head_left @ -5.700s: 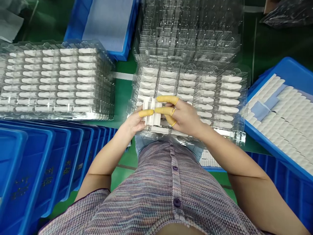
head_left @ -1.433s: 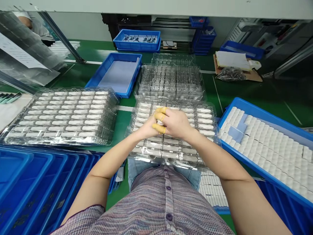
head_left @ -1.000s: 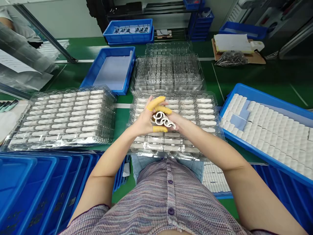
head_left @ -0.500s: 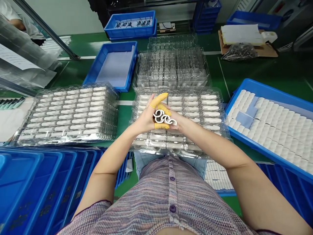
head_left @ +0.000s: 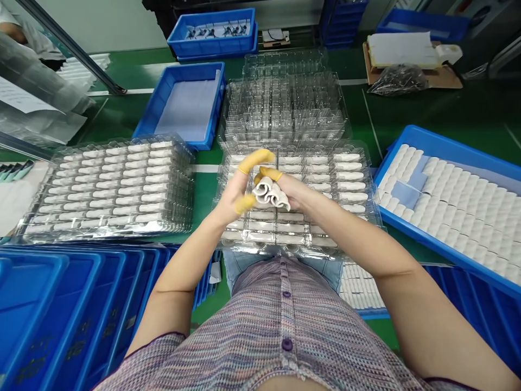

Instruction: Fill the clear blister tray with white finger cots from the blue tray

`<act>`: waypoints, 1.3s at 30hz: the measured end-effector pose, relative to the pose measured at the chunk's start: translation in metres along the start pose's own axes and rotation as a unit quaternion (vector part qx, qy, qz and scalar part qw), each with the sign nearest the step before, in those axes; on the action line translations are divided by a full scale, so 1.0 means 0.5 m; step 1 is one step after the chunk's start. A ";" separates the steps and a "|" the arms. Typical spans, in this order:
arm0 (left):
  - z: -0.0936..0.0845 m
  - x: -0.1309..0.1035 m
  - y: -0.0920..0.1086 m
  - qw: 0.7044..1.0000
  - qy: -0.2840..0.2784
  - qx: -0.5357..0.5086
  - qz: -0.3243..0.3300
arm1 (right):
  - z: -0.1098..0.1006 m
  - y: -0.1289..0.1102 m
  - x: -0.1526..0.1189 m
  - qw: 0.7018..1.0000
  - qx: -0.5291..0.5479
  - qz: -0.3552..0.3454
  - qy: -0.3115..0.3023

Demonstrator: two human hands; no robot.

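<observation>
My right hand, with yellow finger cots on it, grips several white curved plastic shells bunched together, their C-shaped ends towards me. Just left of them is my left hand, open, its thumb and finger in yellow cots spread apart; the thumb is slightly blurred. Both hands are above a clear plastic blister tray with rows of similar white pieces in its slots. The hands hide part of the tray's middle.
Stacked filled blister trays stand at the left, and clear trays are piled behind the middle one. A blue bin at the right holds rows of white shells. Another blue bin lies back left. Stacked blue bins are low at left.
My left hand has drawn off the shells to the left and its thumb and finger have opened. The shells stay in my right hand and now show more of their length.
</observation>
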State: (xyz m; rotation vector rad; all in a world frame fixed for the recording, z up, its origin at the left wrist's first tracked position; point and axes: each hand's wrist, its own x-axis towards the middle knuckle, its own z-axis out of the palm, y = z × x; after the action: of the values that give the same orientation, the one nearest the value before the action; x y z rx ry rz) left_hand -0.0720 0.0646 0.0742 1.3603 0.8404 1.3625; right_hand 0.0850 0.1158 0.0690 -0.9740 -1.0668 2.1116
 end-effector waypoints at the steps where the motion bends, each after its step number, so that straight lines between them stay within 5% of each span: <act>1: -0.007 0.002 -0.003 0.999 0.042 -0.026 -0.001 | -0.009 -0.011 -0.006 0.998 -0.053 -0.021 0.014; 3: -0.017 0.003 -0.010 0.991 0.083 -0.072 -0.071 | -0.026 -0.032 -0.018 0.965 -0.234 -0.109 0.048; 7: 0.005 -0.008 -0.039 0.941 -0.022 -0.140 -0.306 | -0.038 -0.046 -0.032 0.806 -0.540 -0.238 0.048; 10: 0.048 -0.022 -0.065 0.909 -0.026 -0.172 -0.380 | -0.040 -0.032 -0.030 0.769 -0.588 -0.248 0.044; 15: 0.071 -0.030 -0.078 0.905 0.097 -0.218 -0.352 | -0.088 -0.009 -0.035 0.840 -0.444 -0.296 0.097; 21: 0.058 -0.033 -0.071 0.917 0.203 -0.217 -0.267 | -0.100 0.045 -0.084 0.919 -0.339 -0.196 0.053; 27: 0.079 -0.042 -0.078 0.930 0.199 -0.206 -0.231 | -0.061 0.080 -0.085 0.951 -0.217 -0.186 0.121; 31: 0.076 -0.048 -0.074 0.888 0.204 -0.268 -0.313 | -0.075 0.067 -0.074 0.993 -0.042 -0.091 0.056; 34: 0.074 -0.054 -0.068 0.873 0.196 -0.299 -0.332 | -0.096 0.058 -0.069 0.996 0.088 0.024 -0.001; 39: 0.069 -0.065 -0.072 0.916 0.206 -0.224 -0.263 | -0.104 0.055 -0.075 0.990 0.128 0.050 -0.028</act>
State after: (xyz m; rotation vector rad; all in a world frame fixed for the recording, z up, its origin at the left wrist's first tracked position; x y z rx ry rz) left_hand -0.0360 0.0377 0.0351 0.4434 1.0018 1.3082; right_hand 0.1439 0.0957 0.0374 -0.8644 -0.7622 2.3005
